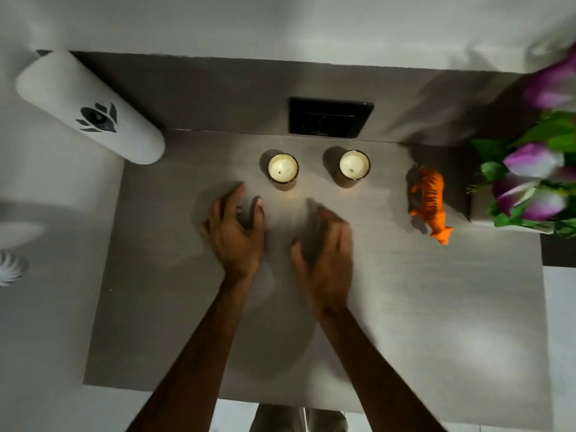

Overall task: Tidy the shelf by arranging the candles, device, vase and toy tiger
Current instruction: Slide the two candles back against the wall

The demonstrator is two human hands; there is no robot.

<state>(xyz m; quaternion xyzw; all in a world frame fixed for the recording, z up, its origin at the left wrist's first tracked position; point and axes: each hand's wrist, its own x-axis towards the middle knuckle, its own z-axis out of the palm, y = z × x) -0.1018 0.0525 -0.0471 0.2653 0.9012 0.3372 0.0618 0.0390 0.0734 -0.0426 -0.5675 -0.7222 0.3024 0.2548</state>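
A grey shelf [405,322] was seen from above, backed by a darker grey panel in which a black rectangular plate [331,118] was set. Two candles in dark glass holders stood side by side near the back of the shelf: the left candle [283,168] and the right candle [354,165], apart from each other, each with pale wax and a small dark wick.

The left hand [234,232] was held just in front of the left candle, fingers curved and spread, with nothing grasped; its shadow was cast onto the surface below it. The right hand [324,260] was blurred, so the exact finger positions could not be made out, but it appeared loosely open and no object was seen in it. Whether either hand touched the shelf could not be told.

A white cylindrical device [90,107] with a dark petal-shaped emblem was seen at the far left corner, its base hidden by its own body. An orange toy tiger [431,199] with black stripes stood to the right of the candles, well apart from them. At the right edge, purple flowers [536,179] with green leaves were cut off by the frame; the vase [480,213] beneath them was largely hidden, only a pale squared edge being visible just beside the tiger.
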